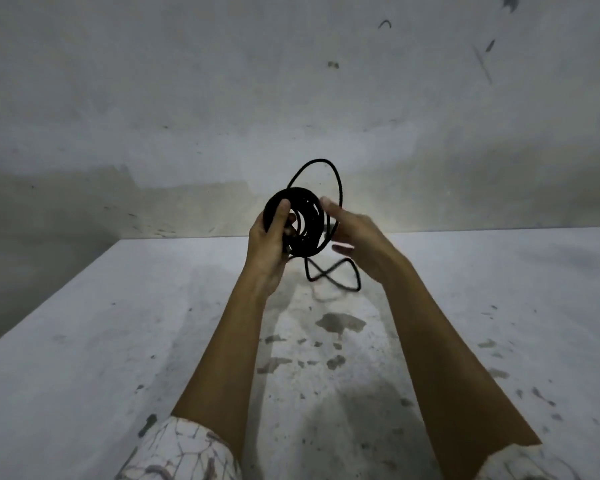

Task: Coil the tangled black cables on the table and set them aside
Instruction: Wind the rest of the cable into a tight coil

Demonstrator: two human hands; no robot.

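Both bare forearms reach forward over a stained grey table (118,341), with patterned white sleeves (187,452) pushed back near the elbows. The left hand (269,244) grips the black cable coil (300,223), its thumb lying across the near left rim of the loops and its fingers curled behind them, so the coil is held upright above the far middle of the table. The right hand (354,233) is just beside the coil's right edge, blurred; its fingers look loosely extended toward the loops, but I cannot tell whether they pinch the cable or only touch it. One loose loop (326,168) arches up above the coil, against the marked grey wall (291,81). Below the coil, a free tail of cable (333,275) hangs down and lies in a crossed loop on the table between the two wrists.
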